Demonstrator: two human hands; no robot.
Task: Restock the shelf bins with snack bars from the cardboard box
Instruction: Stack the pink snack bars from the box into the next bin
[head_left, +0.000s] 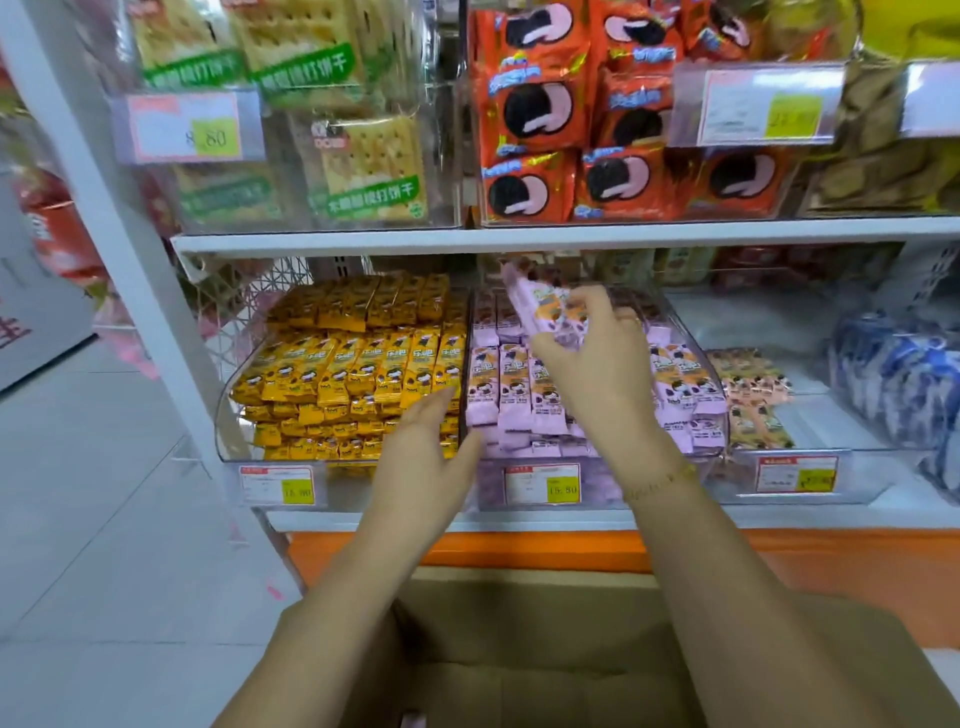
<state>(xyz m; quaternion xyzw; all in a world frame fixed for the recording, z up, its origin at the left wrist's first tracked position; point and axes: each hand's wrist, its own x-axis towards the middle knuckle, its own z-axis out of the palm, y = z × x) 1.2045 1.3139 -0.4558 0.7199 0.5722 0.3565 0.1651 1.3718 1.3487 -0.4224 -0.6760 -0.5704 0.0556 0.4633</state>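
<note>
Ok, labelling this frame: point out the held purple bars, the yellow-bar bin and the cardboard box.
held purple bars (540, 306): head view, wrapper fronts.
yellow-bar bin (225, 426): head view, left wall.
cardboard box (519, 623): head view, flap.

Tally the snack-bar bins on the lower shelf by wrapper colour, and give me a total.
Yellow bars: 1 bin
Purple bars: 1 bin
Peach bars: 1 bin
Total: 3 bins

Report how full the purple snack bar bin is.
Nearly full: purple bars fill the clear bin in stacked rows up to its rim; the right hand holds a further bunch above them.
</note>
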